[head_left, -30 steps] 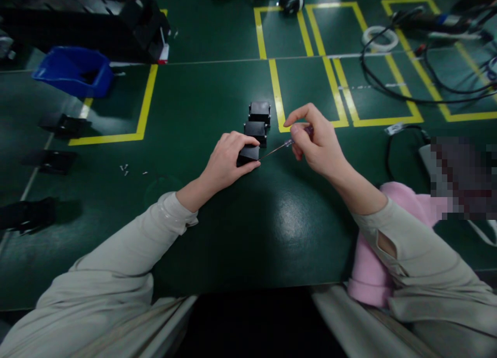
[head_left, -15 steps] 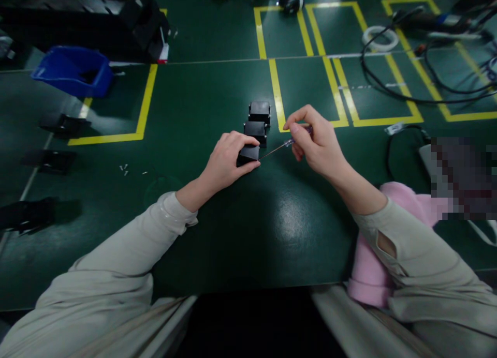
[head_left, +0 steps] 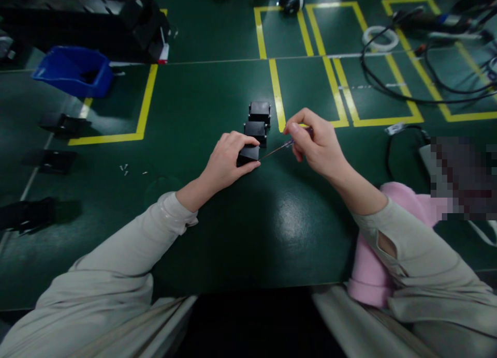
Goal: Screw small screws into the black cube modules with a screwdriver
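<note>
Black and boxy, the near block sits on the green desk at the close end of a short row, with the middle block and the far block beyond it. The left hand pinches it, thumb along the near side and fingers over the far side, a sensible brace against twisting. The right hand grips a slim screwdriver by its handle, between thumb and curled fingers, the shaft slanting down to the block's near right corner. The tip ends just beside the left thumb; whether it is seated in anything is too small to tell.

To work well here, the shaft should line up squarely with whatever it meets, since a slanted tip may slip, and the left thumb lies right where a slip could land. Drawing that thumb slightly back would help, provided the pinch is firm. Light, even pressure suits so small a part, with the fingertips doing the turning. Tiny pale pieces, probably screws, lie well apart to the left, where a sweeping sleeve could scatter them.
</note>
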Available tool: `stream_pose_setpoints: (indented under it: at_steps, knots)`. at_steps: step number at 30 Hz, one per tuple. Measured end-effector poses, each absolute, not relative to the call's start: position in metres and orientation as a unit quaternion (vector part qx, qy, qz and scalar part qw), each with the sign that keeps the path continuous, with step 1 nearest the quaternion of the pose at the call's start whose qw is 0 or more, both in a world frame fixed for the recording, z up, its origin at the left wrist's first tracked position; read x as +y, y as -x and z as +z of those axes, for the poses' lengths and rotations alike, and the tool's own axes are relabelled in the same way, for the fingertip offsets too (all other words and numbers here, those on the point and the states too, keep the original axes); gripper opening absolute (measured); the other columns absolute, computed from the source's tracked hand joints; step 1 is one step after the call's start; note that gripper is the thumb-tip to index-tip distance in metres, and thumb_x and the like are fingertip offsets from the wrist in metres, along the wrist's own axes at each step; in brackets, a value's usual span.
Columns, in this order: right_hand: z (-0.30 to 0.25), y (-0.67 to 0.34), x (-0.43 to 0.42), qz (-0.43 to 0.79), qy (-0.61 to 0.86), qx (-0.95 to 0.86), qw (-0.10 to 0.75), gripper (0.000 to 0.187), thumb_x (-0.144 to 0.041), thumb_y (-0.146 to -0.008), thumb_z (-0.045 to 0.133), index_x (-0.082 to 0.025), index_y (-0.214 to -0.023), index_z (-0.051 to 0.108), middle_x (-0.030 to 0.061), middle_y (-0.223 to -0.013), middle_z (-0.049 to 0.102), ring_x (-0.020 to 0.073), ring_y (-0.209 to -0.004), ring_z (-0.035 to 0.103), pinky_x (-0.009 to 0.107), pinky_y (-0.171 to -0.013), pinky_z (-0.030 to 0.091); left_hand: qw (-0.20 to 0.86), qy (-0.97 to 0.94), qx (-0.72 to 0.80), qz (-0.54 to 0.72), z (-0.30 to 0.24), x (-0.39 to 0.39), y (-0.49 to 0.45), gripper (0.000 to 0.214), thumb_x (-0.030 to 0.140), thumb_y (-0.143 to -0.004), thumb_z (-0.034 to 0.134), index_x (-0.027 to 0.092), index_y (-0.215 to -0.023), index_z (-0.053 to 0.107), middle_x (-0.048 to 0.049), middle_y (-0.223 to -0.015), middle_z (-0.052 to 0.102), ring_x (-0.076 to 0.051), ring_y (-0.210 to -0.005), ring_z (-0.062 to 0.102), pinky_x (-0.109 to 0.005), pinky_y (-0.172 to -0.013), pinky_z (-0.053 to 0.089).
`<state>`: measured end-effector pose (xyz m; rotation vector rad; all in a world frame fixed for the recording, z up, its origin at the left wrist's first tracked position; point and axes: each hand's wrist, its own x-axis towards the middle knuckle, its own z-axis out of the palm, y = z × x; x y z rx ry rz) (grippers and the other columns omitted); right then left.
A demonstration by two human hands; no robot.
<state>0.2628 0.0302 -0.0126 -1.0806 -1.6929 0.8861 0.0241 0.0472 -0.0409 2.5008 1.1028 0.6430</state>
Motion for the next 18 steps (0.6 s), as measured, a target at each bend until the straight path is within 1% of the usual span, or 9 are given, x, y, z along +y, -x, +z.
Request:
stream_pose_setpoints:
  at_steps: [5, 8, 12, 16, 18]
  knots:
    - [-0.0143, -0.2638, 0.0309, 0.362, 0.424, -0.69, 0.462, 0.015, -0.041, -0.1, 0.052, -0.026, -0.098, 0.05, -0.0103, -0.051, 0.042, 0.0082, -0.038, 0.045, 0.026, -0.04, 0.034, 0.163, -0.88, 0.383, 0.229, -0.0417, 0.047, -0.0237, 0.035, 0.036, -0.092, 0.066, 0.02, -0.122, 0.057, -0.0083, -0.123, 0.063, -0.027, -0.114, 0.055, -0.04, -0.098, 0.041]
    - [-0.0145, -0.2634, 0.031, 0.366, 0.421, -0.686, 0.466, 0.016, -0.041, -0.1, 0.052, -0.026, -0.097, 0.051, -0.0102, -0.051, 0.042, 0.0081, -0.039, 0.045, 0.026, -0.041, 0.035, 0.161, -0.881, 0.381, 0.231, -0.0424, 0.0471, -0.0234, 0.036, 0.036, -0.092, 0.066, 0.02, -0.122, 0.057, -0.0083, -0.123, 0.063, -0.027, -0.114, 0.055, -0.041, -0.098, 0.041]
    - [-0.0141, -0.2628, 0.0311, 0.358, 0.43, -0.686, 0.465, 0.023, -0.043, -0.1, 0.05, -0.024, -0.087, 0.052, -0.0104, -0.046, 0.037, 0.0075, -0.035, 0.044, 0.025, -0.037, 0.03, 0.159, -0.88, 0.382, 0.231, -0.0425, 0.0471, -0.0233, 0.035, 0.035, -0.091, 0.067, 0.02, -0.122, 0.057, -0.0085, -0.123, 0.064, -0.027, -0.114, 0.056, -0.042, -0.098, 0.042]
    - [-0.0156, -0.2638, 0.0319, 0.364, 0.426, -0.684, 0.467, 0.016, -0.042, -0.099, 0.053, -0.026, -0.096, 0.052, -0.0108, -0.049, 0.042, 0.0079, -0.037, 0.045, 0.026, -0.039, 0.034, 0.158, -0.88, 0.384, 0.23, -0.0424, 0.0467, -0.0231, 0.036, 0.034, -0.091, 0.067, 0.02, -0.122, 0.057, -0.0083, -0.124, 0.063, -0.027, -0.114, 0.056, -0.042, -0.098, 0.042]
    - [-0.0157, -0.264, 0.0321, 0.366, 0.423, -0.683, 0.469, 0.017, -0.043, -0.099, 0.053, -0.027, -0.097, 0.051, -0.0105, -0.051, 0.043, 0.0081, -0.038, 0.045, 0.027, -0.04, 0.035, 0.157, -0.88, 0.384, 0.23, -0.0424, 0.0466, -0.0231, 0.036, 0.034, -0.091, 0.067, 0.021, -0.122, 0.057, -0.0084, -0.124, 0.063, -0.027, -0.114, 0.056, -0.042, -0.098, 0.043]
